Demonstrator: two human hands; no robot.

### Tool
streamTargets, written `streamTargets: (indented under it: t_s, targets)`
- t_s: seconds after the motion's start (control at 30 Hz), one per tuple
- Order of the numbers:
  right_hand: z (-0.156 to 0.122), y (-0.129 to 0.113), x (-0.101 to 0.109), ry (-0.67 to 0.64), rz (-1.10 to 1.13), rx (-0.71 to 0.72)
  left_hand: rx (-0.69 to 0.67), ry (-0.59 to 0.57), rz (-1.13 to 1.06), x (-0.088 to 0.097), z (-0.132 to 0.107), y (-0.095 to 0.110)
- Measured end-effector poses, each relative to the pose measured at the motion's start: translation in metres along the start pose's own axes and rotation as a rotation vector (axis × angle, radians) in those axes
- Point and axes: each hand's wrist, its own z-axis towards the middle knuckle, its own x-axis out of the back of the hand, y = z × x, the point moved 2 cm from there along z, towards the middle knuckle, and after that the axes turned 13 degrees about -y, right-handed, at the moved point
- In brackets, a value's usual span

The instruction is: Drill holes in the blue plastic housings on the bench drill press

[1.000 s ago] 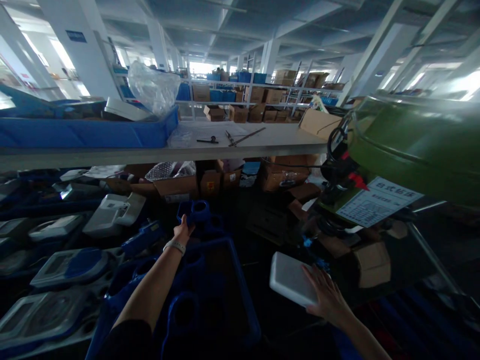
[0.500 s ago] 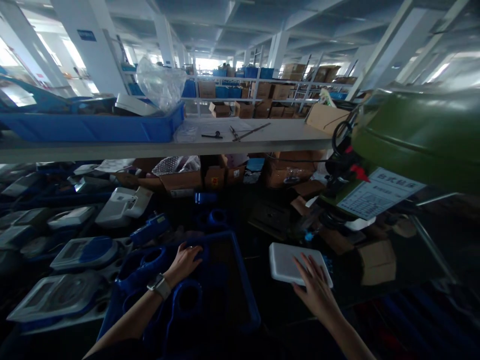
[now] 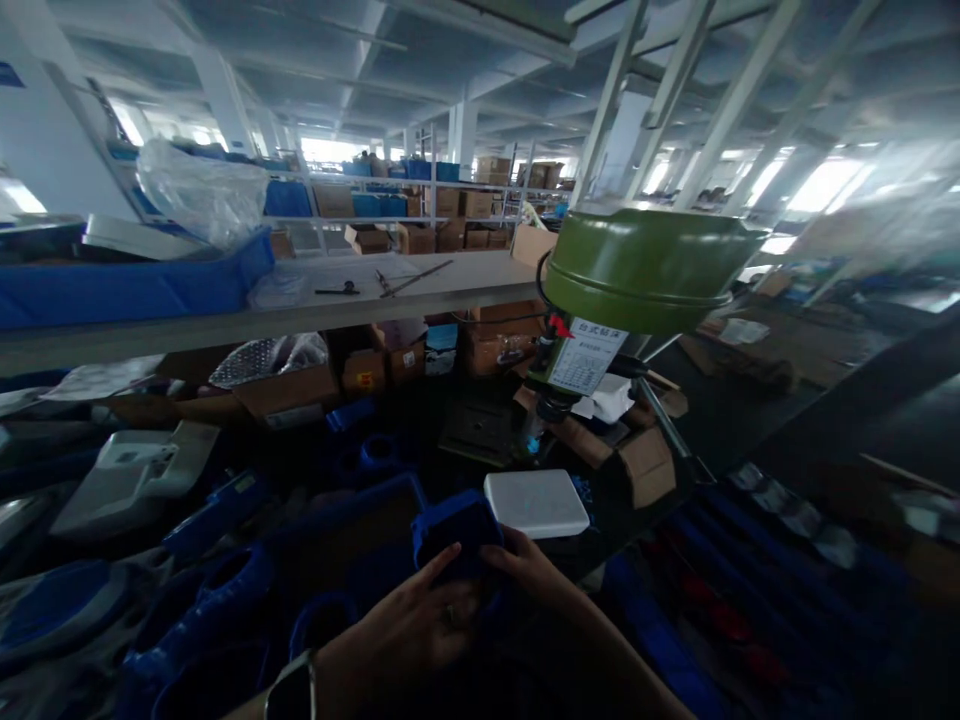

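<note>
Both my hands meet at the bottom centre around a dark blue plastic part (image 3: 454, 530). My left hand (image 3: 409, 625) grips it from the left, a ring on one finger and a watch on the wrist. My right hand (image 3: 529, 570) closes on its right side. Just beyond lies a white rectangular block (image 3: 536, 502) on the dark work surface, with no hand on it. A blue bin (image 3: 352, 500) with more blue parts sits under my left arm.
A green drill press head (image 3: 637, 265) with a paper label (image 3: 589, 355) stands right of centre. Grey-and-blue housings (image 3: 131, 475) pile at the left. A long shelf (image 3: 300, 310) carries a blue tray (image 3: 135, 285), tools and cardboard boxes (image 3: 285, 390).
My left hand pulled back from the far blue parts with one in it. My right hand left the white block and joined it. The view swung right.
</note>
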Motion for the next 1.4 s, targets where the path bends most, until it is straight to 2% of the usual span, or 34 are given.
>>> streamTargets:
  t_s: [0.03,0.07,0.1,0.17,0.2,0.23,0.27,0.33,0.4,0.53,0.7,0.87,1.4]
  targets:
    - [-0.008,0.004,0.007,0.048,0.011,0.059,-0.051,0.016,-0.008,-0.001,0.005,0.000]
    - [-0.015,0.008,0.015,0.113,0.023,0.118,-0.047,0.071,-0.025,-0.002,0.009,-0.003]
    - [-0.023,0.013,0.024,0.178,0.033,0.159,0.026,0.160,-0.063,-0.002,0.014,-0.008]
    - [-0.033,0.023,0.041,0.283,0.033,0.188,0.294,0.377,-0.229,-0.006,0.024,-0.024]
    - [-0.036,0.028,0.049,0.313,0.021,0.187,0.411,0.444,-0.367,-0.011,0.031,-0.032]
    - [-0.038,0.032,0.056,0.331,-0.001,0.186,0.473,0.455,-0.546,-0.017,0.040,-0.040]
    - [-0.039,0.035,0.063,0.351,-0.031,0.194,0.489,0.417,-0.757,-0.023,0.050,-0.048]
    - [-0.039,0.038,0.075,0.409,-0.110,0.237,0.435,0.277,-1.156,-0.036,0.071,-0.059]
    - [-0.040,0.035,0.085,0.444,-0.213,0.259,0.398,0.195,-1.371,-0.043,0.088,-0.067]
    - [-0.044,0.015,0.102,0.400,-0.432,0.215,0.451,0.248,-1.345,-0.047,0.109,-0.081]
    - [-0.042,-0.007,0.127,0.448,-0.509,0.239,0.492,0.326,-1.283,-0.052,0.127,-0.093]
    - [-0.032,-0.006,0.142,0.498,-0.546,0.291,0.462,0.320,-1.254,-0.056,0.138,-0.105]
    - [-0.018,-0.009,0.164,0.553,-0.570,0.321,0.427,0.338,-1.271,-0.054,0.155,-0.121]
